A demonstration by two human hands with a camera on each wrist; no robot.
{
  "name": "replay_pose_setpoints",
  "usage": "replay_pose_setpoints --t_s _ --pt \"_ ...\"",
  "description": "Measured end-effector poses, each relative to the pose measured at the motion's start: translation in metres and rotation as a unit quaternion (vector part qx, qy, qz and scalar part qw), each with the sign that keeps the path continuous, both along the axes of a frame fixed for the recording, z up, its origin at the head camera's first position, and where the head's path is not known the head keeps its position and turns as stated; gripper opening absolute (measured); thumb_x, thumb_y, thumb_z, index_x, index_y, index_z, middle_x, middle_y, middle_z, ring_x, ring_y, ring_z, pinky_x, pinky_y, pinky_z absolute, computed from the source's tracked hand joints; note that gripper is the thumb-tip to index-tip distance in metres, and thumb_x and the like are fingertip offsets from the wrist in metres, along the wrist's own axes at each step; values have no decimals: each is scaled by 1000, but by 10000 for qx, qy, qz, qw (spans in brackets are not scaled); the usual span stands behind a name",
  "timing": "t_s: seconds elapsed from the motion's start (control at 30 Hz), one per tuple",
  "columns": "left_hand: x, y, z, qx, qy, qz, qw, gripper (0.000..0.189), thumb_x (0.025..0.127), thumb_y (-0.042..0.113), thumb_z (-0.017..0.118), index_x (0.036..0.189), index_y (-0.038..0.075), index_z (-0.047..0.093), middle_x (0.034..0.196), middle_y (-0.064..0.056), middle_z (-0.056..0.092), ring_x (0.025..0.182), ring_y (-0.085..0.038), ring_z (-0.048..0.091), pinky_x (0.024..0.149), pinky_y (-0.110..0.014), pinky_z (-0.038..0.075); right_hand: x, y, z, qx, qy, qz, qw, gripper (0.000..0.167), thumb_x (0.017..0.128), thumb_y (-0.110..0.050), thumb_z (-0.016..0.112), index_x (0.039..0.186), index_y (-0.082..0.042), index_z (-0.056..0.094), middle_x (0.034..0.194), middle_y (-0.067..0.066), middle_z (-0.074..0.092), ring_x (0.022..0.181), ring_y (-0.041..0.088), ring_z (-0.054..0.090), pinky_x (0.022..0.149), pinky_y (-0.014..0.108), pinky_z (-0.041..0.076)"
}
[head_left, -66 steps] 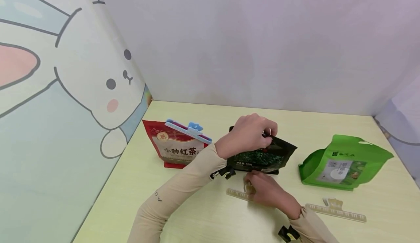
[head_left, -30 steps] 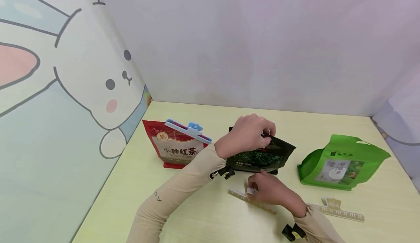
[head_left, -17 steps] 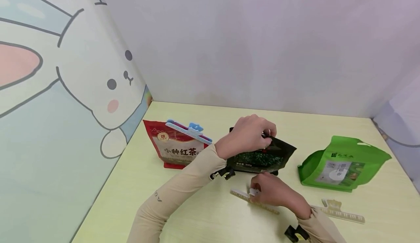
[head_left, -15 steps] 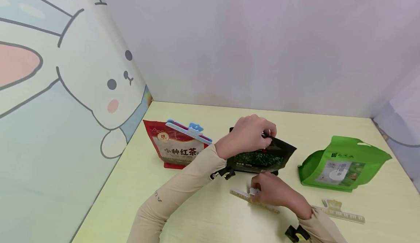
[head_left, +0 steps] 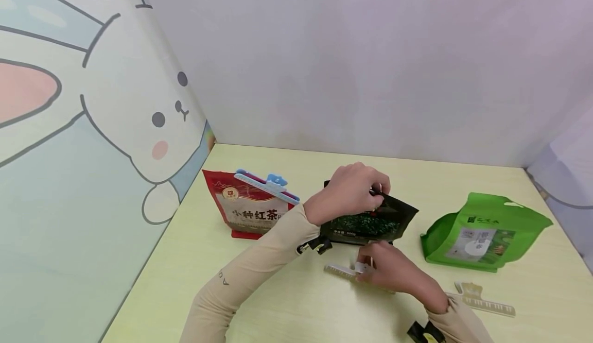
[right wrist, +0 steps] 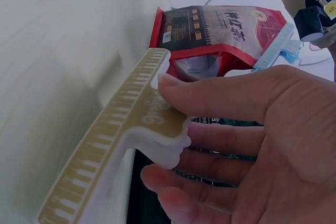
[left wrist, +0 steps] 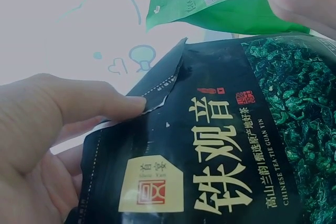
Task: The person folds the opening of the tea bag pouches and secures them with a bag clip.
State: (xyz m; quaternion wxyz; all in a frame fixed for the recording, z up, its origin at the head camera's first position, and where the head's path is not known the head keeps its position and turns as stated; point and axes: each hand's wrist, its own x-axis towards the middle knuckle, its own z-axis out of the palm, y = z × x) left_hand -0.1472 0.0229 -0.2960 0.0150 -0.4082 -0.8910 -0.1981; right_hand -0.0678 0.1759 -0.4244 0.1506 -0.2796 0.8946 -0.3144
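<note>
My left hand (head_left: 347,188) pinches the top edge of a black tea bag (head_left: 366,225) that stands on the table. In the left wrist view the thumb presses a folded corner of the black bag (left wrist: 173,129), with the other fingers behind it. Just in front of the bag, my right hand (head_left: 394,268) holds a bag clip with a piano-key pattern (right wrist: 113,124). The right wrist view shows the thumb on the clip's handle (right wrist: 163,116) and fingers under it. Part of the clip is hidden by the hand in the head view.
A red tea bag (head_left: 252,219) stands at left with a blue clip (head_left: 266,184) across its top. At right stands a green bag (head_left: 484,235). A second piano-key clip (head_left: 486,304) lies before it on the table (head_left: 287,307).
My right hand has shifted a little to the right with the clip, which has turned so that more of its pale edge shows. My left hand stays on the black bag.
</note>
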Motion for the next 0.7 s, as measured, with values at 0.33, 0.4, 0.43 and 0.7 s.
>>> replay_pose_setpoints --t_s 0.33,0.4,0.43,0.7 --pt "0 -1 0 29 74 17 10000 14 84 12 62 85 24 69 76 18 61 64 1 49 52 -19 39 2 4 8 -210 391 -20 9990 16 72 -14 80 77 -18 65 67 -13 54 59 2 48 53 23 41" --pt "0 -1 0 27 61 12 10000 15 84 12 61 84 24 69 75 18 60 63 0 49 51 -19 38 2 6 9 -263 436 -23 9987 16 72 -14 80 78 -17 65 66 -13 54 57 2 47 52 23 41" --pt "0 -1 0 26 49 7 10000 15 85 11 61 85 24 69 75 18 60 63 0 49 51 -19 38 2 8 10 -279 476 -29 9985 16 72 -14 80 78 -16 66 66 -13 54 56 1 47 52 23 41" --pt "0 0 -1 7 -35 -12 10000 16 84 10 60 84 24 69 72 18 58 62 0 49 51 -19 37 0 17 14 -379 774 -50 9963 16 72 -14 80 79 -16 67 67 -12 55 56 2 48 50 22 41"
